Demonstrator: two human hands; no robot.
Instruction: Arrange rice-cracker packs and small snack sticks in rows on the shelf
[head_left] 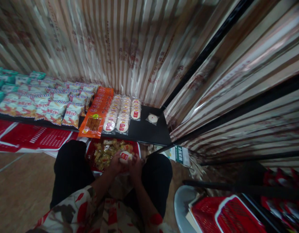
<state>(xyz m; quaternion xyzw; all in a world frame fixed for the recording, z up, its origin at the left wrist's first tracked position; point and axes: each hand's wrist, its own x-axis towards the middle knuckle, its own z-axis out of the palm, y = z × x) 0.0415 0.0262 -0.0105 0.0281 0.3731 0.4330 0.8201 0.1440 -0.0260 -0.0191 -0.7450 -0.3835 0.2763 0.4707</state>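
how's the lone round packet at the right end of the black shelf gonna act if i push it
The lone round packet lies flat, so it would probably slide rather than roll or tip. Its clear wrapper looks shiny, so it may be slippery.

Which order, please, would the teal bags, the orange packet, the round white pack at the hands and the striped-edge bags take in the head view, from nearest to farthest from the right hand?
From the right hand:
1. Round white pack: right by its fingers.
2. Orange packet: ahead, to the left.
3. Striped-edge bags: farther left.
4. Teal bags: far left.
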